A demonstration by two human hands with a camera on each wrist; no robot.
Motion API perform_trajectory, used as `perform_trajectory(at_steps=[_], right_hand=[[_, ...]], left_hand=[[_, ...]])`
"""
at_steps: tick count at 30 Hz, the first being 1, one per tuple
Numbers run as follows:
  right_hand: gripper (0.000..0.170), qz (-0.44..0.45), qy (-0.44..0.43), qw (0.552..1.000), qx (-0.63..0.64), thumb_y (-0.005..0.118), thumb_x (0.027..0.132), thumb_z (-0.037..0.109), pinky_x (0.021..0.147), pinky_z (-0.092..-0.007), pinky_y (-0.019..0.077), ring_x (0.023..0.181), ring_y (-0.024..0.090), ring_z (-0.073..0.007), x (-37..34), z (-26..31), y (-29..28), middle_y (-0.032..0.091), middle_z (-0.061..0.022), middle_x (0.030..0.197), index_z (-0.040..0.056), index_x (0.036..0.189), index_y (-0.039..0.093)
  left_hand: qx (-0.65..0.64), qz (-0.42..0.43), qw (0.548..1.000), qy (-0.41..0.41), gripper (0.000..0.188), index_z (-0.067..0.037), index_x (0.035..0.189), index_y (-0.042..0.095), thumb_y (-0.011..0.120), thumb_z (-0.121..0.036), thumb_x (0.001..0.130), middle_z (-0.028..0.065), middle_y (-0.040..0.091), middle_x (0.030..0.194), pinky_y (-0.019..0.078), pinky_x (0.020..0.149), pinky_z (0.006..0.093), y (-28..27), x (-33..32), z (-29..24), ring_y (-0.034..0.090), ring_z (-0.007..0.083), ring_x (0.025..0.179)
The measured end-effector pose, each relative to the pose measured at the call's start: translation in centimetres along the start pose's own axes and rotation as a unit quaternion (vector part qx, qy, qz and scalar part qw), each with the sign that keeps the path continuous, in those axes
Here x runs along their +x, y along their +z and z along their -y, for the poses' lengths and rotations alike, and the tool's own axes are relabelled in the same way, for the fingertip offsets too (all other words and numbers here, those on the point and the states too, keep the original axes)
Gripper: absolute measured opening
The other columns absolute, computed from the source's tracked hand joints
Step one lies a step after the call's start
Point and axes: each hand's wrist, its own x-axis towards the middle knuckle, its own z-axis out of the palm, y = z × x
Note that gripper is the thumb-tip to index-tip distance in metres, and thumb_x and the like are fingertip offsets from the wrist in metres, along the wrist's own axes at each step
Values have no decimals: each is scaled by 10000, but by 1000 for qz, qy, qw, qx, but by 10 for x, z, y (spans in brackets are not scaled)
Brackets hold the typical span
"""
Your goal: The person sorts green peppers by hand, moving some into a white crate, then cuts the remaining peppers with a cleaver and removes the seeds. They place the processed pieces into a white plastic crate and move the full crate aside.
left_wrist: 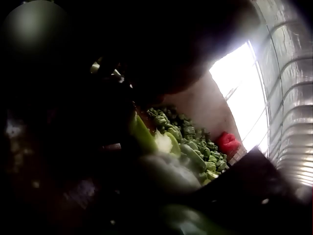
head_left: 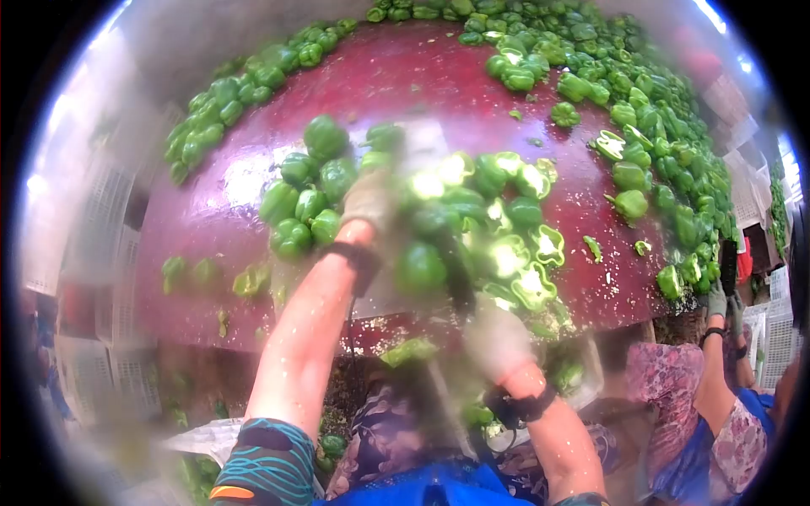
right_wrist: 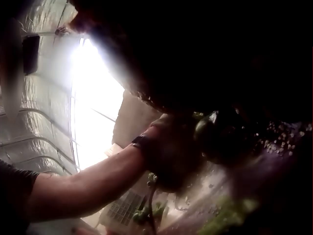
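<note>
In the head view, the gloved left hand [head_left: 369, 202] reaches among whole green peppers [head_left: 337, 178], its fingers blurred against a pepper [head_left: 376, 160]; whether it grips one is unclear. The gloved right hand [head_left: 499, 341], lower and to the right, grips a dark, narrow knife-like tool [head_left: 458, 278] that points away from the body. A whole pepper [head_left: 420, 267] lies left of the tool, and cut peppers [head_left: 533, 285] lie right of it. In the right wrist view, the left hand [right_wrist: 176, 152] is beside a dark green pepper [right_wrist: 208, 128]. The left wrist view is mostly dark, with cut pepper [left_wrist: 165, 142] showing.
Many peppers [head_left: 675, 169] line the right side of the red table [head_left: 363, 76], and another row [head_left: 228, 97] lies at the left. White crates [head_left: 89, 363] stand at the left edge. Another person's hands [head_left: 717, 302] are at the far right.
</note>
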Motion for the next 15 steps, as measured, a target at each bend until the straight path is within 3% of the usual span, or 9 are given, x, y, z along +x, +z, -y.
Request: perform_trajectory(at_steps=[1, 2, 5, 6, 7, 9, 13, 14, 15], right_hand=[[280, 0, 12, 1000, 0, 526, 864, 161, 687, -461, 562, 817, 687, -383, -7, 4, -5, 680, -250, 862, -21, 1070, 582], [288, -17, -74, 996, -54, 547, 865, 190, 667, -454, 563, 757, 686, -388, -20, 9, -19, 676, -235, 809, -22, 1058, 574], [288, 19, -123, 991, -58, 547, 878, 211, 680, -461, 560, 758, 679, -411, -32, 10, -12, 670, -243, 803, -25, 1043, 548], [290, 40, -113, 993, -22, 542, 888, 221, 686, -467, 557, 770, 676, -422, -34, 11, -7, 667, -251, 812, -27, 1039, 536], [314, 58, -100, 993, -13, 557, 882, 262, 697, -475, 553, 779, 677, -414, -35, 11, -1, 667, -245, 842, -3, 1051, 553], [362, 100, -74, 992, 5, 587, 872, 346, 718, -490, 545, 796, 680, -400, -36, 14, 10, 666, -232, 902, 45, 1074, 587], [375, 116, -59, 991, 16, 577, 882, 347, 747, -475, 539, 860, 675, -400, -17, 16, 9, 672, -224, 878, 19, 1064, 575], [300, 128, -30, 991, 22, 575, 866, 199, 804, -482, 534, 877, 678, -421, -22, 29, -9, 680, -259, 907, -23, 1067, 545], [297, 115, -41, 992, 13, 574, 858, 182, 800, -479, 536, 876, 680, -418, -21, 29, -4, 679, -263, 900, -30, 1063, 543]], left_hand=[[13, 54, 998, -25, 465, -90, 1289, 579, 626, -284, 869, 208, 586, 1266, 459, 990, 405, -5, 4, -6, 590, 350, 1131], [26, 107, 993, -49, 481, -98, 1299, 575, 620, -299, 864, 208, 593, 1264, 460, 989, 402, -7, 5, -9, 593, 345, 1131], [28, 114, 992, -40, 521, -99, 1316, 565, 612, -310, 842, 211, 622, 1227, 467, 977, 395, -18, -7, -11, 605, 345, 1120], [-83, -13, 995, -48, 511, -87, 1308, 570, 610, -293, 842, 204, 651, 1171, 478, 957, 390, 47, 24, 57, 617, 350, 1094], [-45, -54, 997, -18, 492, -78, 1293, 581, 611, -270, 841, 200, 661, 1148, 483, 944, 385, 56, 20, 71, 630, 344, 1068], [-87, -17, 995, -47, 476, -76, 1284, 591, 624, -240, 839, 204, 666, 1136, 487, 938, 383, 43, 4, 72, 638, 332, 1053], [-118, -42, 991, -51, 498, -57, 1285, 593, 673, -194, 814, 181, 690, 1063, 518, 862, 340, 43, -19, 82, 667, 266, 968], [-125, -42, 990, -42, 491, -55, 1282, 597, 678, -173, 812, 175, 690, 1060, 518, 855, 335, 43, -23, 86, 665, 253, 959], [-132, -39, 990, -36, 485, -53, 1278, 601, 682, -152, 810, 169, 690, 1057, 518, 848, 330, 46, -30, 89, 663, 241, 950]])
